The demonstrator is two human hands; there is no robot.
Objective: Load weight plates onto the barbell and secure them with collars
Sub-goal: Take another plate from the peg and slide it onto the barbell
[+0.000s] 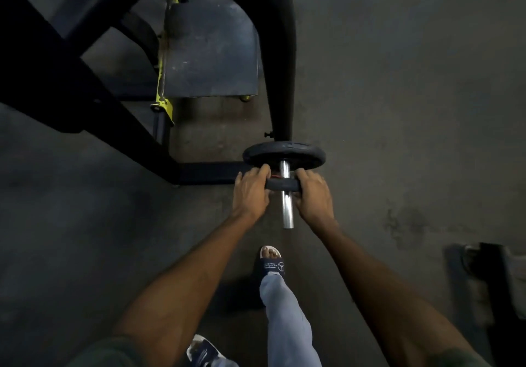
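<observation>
A shiny steel bar sleeve [287,207] points toward me at mid-frame. A large black weight plate [284,153] sits on it at the far end. Nearer to me a small black plate [282,185] is threaded on the sleeve, apart from the large one. My left hand [250,193] grips its left edge and my right hand [313,195] grips its right edge. Something red shows just behind the small plate by my left fingers. No collar is visible.
A dark machine frame [85,87] with a yellow-green lever [162,76] fills the upper left. A curved black arm [281,53] runs down to the sleeve. My sandalled foot [271,261] stands on the grey floor below the bar. Dark equipment [489,275] sits at the right edge.
</observation>
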